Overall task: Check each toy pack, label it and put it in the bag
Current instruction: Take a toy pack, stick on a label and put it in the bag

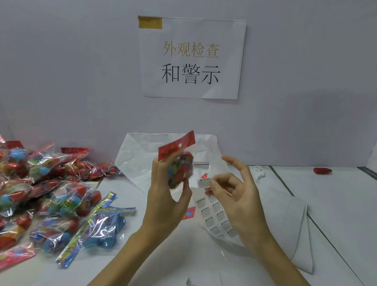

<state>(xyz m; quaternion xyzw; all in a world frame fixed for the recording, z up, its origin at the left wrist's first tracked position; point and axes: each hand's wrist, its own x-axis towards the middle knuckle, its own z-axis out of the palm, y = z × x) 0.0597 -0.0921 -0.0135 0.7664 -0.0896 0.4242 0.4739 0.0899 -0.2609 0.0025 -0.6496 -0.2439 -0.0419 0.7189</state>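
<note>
The toy pack is up in the air in front of the wall, gripped in the person's left hand, fingers and thumb curled round its clear wrapping. It has a red card header with a punched hole; the print on it is too blurred to read. Just beside it, the right hand pinches a small white sticker between thumb and forefinger, close to the pack's right edge, the other fingers spread. The sticker carries a warning triangle and fine print, too small to make out.

Under the right hand lies a sheet of stickers, each one reading "WARNING"; about ten show, the rest hidden by the hand. Behind the hands a white plastic bag stands open on the table.

To the left is a heap of toy packs, too tangled to count. On the wall hangs one paper sign reading "外观检查 和警示", taped at its top left corner.
</note>
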